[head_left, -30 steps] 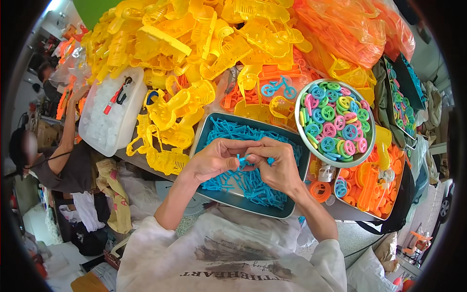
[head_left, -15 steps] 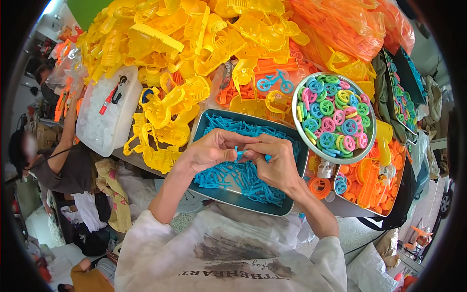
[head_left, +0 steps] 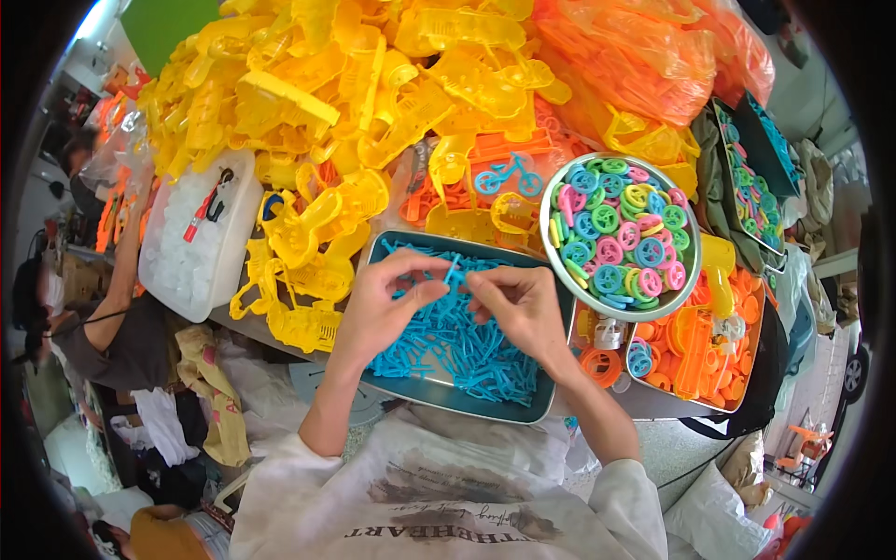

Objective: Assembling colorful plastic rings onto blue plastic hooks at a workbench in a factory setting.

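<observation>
A small light-blue plastic piece [head_left: 455, 273] stands upright between my two hands, above a dark teal metal tray [head_left: 439, 403]. My right hand [head_left: 519, 313] pinches it between thumb and fingertips. Close on its other side is my left hand [head_left: 381, 306], thumb and index finger curved with a gap between them, the fingertips right beside the piece. Whether they touch it is hard to make out. Many slim blue plastic parts [head_left: 457, 341] lie loose in the tray beneath.
Right of the tray, a round metal bowl [head_left: 693, 285] holds colourful small wheels. Beyond it sits a tray of orange parts [head_left: 733, 359]. Yellow plastic shells [head_left: 373, 93] are heaped behind. A white tub [head_left: 173, 299] stands left, near another person [head_left: 112, 331]. A blue toy bicycle [head_left: 509, 175] lies behind the tray.
My left thumb and fingers have parted, and the blue piece has risen slightly against the tray. The whole view has shifted, with the bowl and tray now further left and lower.
</observation>
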`<state>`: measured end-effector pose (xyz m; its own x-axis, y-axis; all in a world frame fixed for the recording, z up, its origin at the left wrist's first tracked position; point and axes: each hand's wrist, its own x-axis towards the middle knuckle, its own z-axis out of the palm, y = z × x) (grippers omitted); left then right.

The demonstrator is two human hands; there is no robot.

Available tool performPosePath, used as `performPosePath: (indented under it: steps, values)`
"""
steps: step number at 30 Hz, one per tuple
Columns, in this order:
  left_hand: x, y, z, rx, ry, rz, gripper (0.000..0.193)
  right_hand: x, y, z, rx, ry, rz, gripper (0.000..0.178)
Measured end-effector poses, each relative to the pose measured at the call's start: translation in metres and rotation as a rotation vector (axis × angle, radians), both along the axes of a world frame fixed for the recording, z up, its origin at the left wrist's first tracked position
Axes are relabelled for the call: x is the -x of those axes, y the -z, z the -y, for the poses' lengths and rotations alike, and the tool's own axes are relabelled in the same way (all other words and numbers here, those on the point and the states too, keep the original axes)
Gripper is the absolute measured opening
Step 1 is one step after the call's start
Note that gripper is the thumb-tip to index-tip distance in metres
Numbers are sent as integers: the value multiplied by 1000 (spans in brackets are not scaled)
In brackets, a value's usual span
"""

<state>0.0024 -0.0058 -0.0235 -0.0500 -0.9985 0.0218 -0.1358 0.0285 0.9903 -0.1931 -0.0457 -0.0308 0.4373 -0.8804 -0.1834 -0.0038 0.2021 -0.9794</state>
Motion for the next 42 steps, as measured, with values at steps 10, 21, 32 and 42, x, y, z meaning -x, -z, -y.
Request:
performPosePath:
  steps: [10,21,32,42]
  values:
    - [25,-25,-20,-28,-212,321,23,-3,-6,-4,58,-61,-7,22]
    - [21,-26,-15,33,-207,-29,12,-5,-2,-3,408,0,43,36]
    - [71,-56,18,422,-219,584,22,-4,26,7,148,-232,176,47]
    - [140,-29,70,324,163,558,17,-8,39,4,143,-200,409,53]
